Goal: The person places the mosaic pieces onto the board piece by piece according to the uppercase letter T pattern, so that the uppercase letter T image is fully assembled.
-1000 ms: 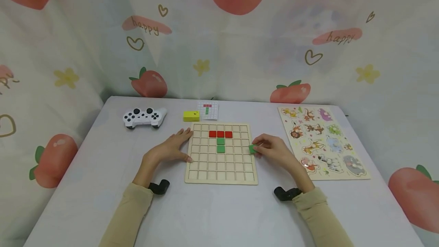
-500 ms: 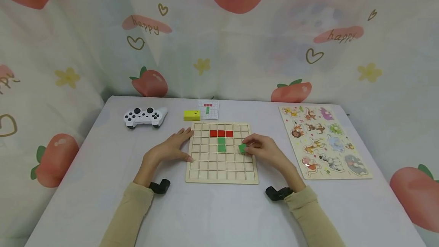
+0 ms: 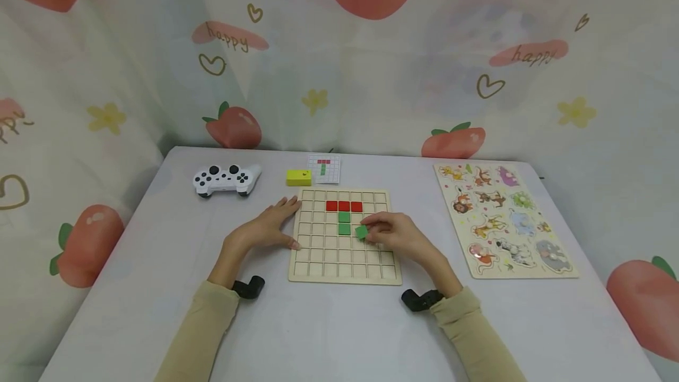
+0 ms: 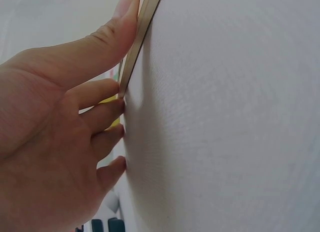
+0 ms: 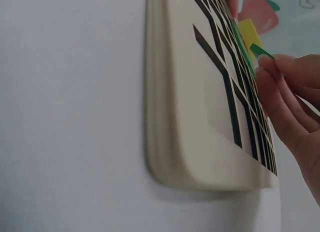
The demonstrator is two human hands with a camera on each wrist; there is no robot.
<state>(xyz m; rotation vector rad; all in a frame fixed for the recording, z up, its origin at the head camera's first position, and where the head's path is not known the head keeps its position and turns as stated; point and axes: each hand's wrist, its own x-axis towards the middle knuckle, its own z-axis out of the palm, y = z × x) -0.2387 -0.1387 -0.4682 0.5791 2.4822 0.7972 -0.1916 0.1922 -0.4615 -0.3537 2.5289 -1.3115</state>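
A wooden grid board (image 3: 318,273) lies in the middle of the table. Three red tiles (image 3: 344,206) form a row in it, with two green tiles (image 3: 344,229) in a column below the middle one. My right hand (image 3: 395,234) pinches another green tile (image 3: 362,232) between thumb and fingertips, over the board just right of the lower green one. In the right wrist view this thin green tile (image 5: 260,50) is tilted above the grid. My left hand (image 3: 265,227) rests at the board's left edge, thumb on the rim and fingers spread; in the left wrist view the thumb touches the board's edge (image 4: 136,46).
Behind the board are a yellow block (image 3: 299,178) and a pattern card (image 3: 325,168) printed with a red and green T. A white game controller (image 3: 226,180) lies back left. On the right is an animal puzzle board (image 3: 504,223). A printed curtain (image 3: 371,75) hangs behind the table.
My right hand has carried the green tile leftward from the board's right edge to beside the green column. The left hand has stayed at the board's left edge.
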